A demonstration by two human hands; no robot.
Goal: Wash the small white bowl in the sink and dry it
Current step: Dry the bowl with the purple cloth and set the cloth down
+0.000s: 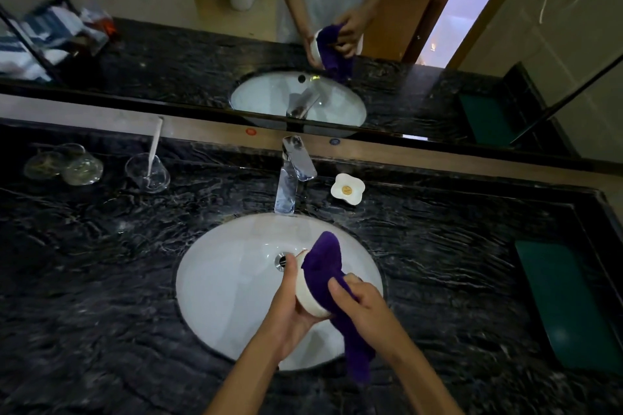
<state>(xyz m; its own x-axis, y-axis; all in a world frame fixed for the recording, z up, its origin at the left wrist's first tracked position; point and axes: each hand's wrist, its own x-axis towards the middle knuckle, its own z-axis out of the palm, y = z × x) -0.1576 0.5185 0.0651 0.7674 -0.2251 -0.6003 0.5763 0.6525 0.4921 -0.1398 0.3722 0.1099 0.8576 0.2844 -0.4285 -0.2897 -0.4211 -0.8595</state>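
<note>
A: The bowl [308, 293] sits cupped in the left hand [290, 310] over the sink [229, 283]; it looks light, rigid, breakable and probably slick while damp, so gripping its outer wall suits.

B: The right hand [362, 303], beside it, pinches the soft purple cloth [325, 263] draped over the bowl. No writing is legible nearby.

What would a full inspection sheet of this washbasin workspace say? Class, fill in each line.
Surface: dark marble counter, white sink set in it.
Job's things: small white bowl held over the sink, purple cloth draped over it.
Clutter: glass with toothbrush, clear glass dishes, flower-shaped dish, green mat.
Grips: left hand holds the bowl; right hand presses the cloth.
Cables: nothing seen on the counter.
Surroundings: faucet, mirror.
</note>
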